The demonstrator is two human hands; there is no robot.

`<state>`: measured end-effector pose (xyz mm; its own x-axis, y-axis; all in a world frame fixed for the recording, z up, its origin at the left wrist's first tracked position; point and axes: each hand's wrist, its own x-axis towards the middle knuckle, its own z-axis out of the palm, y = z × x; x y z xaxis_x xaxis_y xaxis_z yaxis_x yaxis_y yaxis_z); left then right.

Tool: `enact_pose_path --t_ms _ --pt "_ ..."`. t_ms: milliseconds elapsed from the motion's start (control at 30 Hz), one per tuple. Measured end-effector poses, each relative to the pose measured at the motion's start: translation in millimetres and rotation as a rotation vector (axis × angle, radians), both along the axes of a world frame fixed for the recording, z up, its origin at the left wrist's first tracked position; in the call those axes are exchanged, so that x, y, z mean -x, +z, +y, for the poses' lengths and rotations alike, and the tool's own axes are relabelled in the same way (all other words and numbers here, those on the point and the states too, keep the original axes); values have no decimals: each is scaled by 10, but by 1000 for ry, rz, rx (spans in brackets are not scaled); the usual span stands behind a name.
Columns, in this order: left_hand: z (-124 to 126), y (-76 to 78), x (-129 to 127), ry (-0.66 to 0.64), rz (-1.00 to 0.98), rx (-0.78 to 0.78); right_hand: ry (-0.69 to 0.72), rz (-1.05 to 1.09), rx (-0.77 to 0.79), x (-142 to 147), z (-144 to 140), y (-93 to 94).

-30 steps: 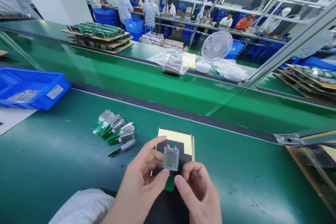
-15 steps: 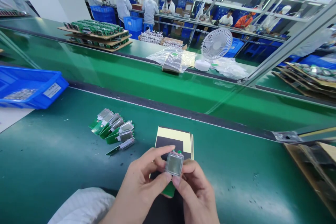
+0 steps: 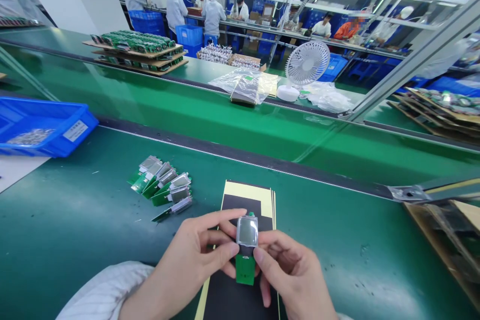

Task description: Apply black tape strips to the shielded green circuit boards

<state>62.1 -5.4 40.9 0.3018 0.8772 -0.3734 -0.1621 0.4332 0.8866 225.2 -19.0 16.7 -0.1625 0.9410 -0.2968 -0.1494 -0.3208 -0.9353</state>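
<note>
A small green circuit board with a grey square display [image 3: 246, 245] is pinched between both hands above a yellow-and-black sheet [image 3: 248, 199] on the green bench. My left hand [image 3: 195, 255] grips its left side with thumb and fingers. My right hand [image 3: 292, 275] holds its right side, thumb on the board below the display. The display faces up, the green board end points toward me. A pile of several similar display boards [image 3: 165, 187] lies to the left on the bench mat.
A blue bin [image 3: 41, 127] with small metal parts sits at far left. Beyond a conveyor belt [image 3: 240, 120] are stacked trays of green boards [image 3: 137, 50], plastic bags [image 3: 247, 85] and a white desk fan [image 3: 305, 67]. Cardboard trays [image 3: 450, 240] lie at right. Other workers stand far behind.
The board has been turned and lowered in my hands, so its green end now shows below the display. Both hands shifted slightly toward me.
</note>
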Motion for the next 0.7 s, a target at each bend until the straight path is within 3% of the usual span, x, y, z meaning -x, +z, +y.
enact_pose_path --t_ms 433,600,700 --pt "-51 64 -130 59 127 -66 -14 70 -36 60 -89 -107" --pt "-72 33 -164 111 55 -69 -112 104 -61 93 -91 -118" --pt "-63 -15 -164 67 -21 -92 -140 148 -71 105 -68 -99"
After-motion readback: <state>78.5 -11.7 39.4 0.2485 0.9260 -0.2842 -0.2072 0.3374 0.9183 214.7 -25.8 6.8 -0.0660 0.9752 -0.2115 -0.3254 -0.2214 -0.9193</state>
